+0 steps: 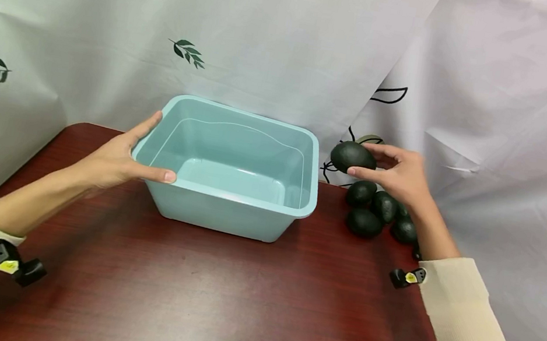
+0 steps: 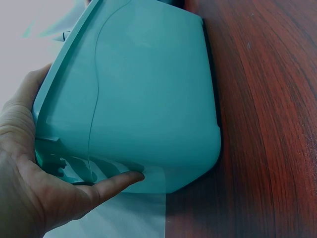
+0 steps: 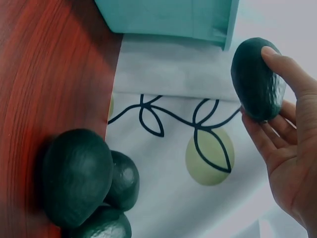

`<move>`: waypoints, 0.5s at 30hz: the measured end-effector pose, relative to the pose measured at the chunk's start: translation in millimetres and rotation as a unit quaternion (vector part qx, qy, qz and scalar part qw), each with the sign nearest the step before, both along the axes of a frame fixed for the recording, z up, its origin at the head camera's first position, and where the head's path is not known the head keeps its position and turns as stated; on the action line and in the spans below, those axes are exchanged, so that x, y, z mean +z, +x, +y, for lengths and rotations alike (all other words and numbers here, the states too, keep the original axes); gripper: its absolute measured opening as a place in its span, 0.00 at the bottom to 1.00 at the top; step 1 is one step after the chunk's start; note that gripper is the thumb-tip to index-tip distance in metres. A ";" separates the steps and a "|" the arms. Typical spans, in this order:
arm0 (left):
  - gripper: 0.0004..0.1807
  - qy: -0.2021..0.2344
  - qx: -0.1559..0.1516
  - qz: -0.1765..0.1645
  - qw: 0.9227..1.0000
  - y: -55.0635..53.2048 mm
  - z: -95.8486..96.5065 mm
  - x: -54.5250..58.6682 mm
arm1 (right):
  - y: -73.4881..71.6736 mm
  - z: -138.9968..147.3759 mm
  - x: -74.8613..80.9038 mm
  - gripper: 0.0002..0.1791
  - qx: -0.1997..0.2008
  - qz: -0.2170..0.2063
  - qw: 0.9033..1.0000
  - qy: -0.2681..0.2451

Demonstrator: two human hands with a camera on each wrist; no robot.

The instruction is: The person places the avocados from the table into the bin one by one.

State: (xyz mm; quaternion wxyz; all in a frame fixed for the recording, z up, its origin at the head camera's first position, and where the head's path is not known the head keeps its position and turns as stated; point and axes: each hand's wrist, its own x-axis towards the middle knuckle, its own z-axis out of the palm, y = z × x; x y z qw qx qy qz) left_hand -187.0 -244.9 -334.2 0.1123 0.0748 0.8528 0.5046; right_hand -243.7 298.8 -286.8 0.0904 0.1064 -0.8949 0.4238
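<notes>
Pale blue plastic basin [image 1: 219, 212] on a reddish-brown desk [image 1: 228, 293]. The left hand [image 1: 121, 156] is spread against its rim at nine o'clock; the right hand [image 1: 400, 173], near three o'clock, pinches a raised avocado [image 1: 351, 156]. Further avocados [image 1: 363, 223] (closely clustered) lie between four and five o'clock from it.

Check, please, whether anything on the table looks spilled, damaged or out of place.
Nothing stands out. The blue tub sits upright on the table, the left hand at its rim; the right hand holds an avocado, the other avocados lie grouped nearby. No clear spill or damage shows.
</notes>
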 end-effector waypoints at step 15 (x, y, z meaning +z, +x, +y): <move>0.74 0.012 -0.002 -0.003 1.000 -0.4 0.4 -0.9 | -10.4 -31.3 16.1 0.31 0.038 0.031 0.999 -0.008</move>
